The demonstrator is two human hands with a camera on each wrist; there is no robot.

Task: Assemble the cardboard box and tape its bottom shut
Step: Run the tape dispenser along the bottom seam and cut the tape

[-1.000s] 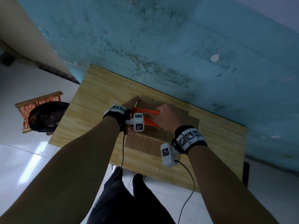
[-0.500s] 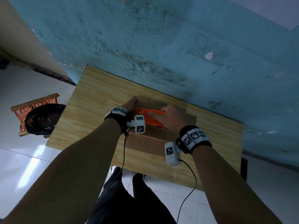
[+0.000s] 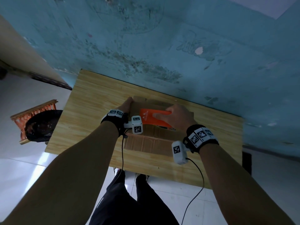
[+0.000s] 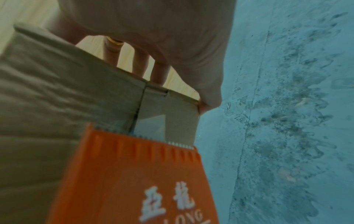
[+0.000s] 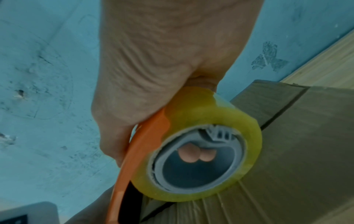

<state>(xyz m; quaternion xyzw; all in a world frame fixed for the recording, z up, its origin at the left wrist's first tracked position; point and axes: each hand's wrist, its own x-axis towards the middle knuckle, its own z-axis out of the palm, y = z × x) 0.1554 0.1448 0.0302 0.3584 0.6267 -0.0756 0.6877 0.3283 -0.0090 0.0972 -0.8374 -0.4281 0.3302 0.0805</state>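
Note:
A brown cardboard box (image 3: 155, 135) lies on the wooden table (image 3: 97, 101), one flap spread flat toward me. My left hand (image 3: 127, 104) holds the box's left end; in the left wrist view its fingers (image 4: 141, 63) hang over the box's edge (image 4: 57, 91). My right hand (image 3: 177, 117) grips an orange tape dispenser (image 3: 147, 117) lying on top of the box. In the left wrist view the dispenser's (image 4: 134, 174) toothed edge rests by the seam, where a clear strip of tape (image 4: 151, 125) shows. The yellowish tape roll (image 5: 201, 109) sits on the box (image 5: 296, 136).
The table's back edge stands against a stained blue wall (image 3: 162, 46). To the left, on the white tiled floor, a wooden stool with a dark round object (image 3: 39, 125) stands close to the table. My legs are at the table's front edge.
My right hand has slid the orange dispenser a little to the right along the box top, away from my left hand. The left hand has stayed on the box's left end.

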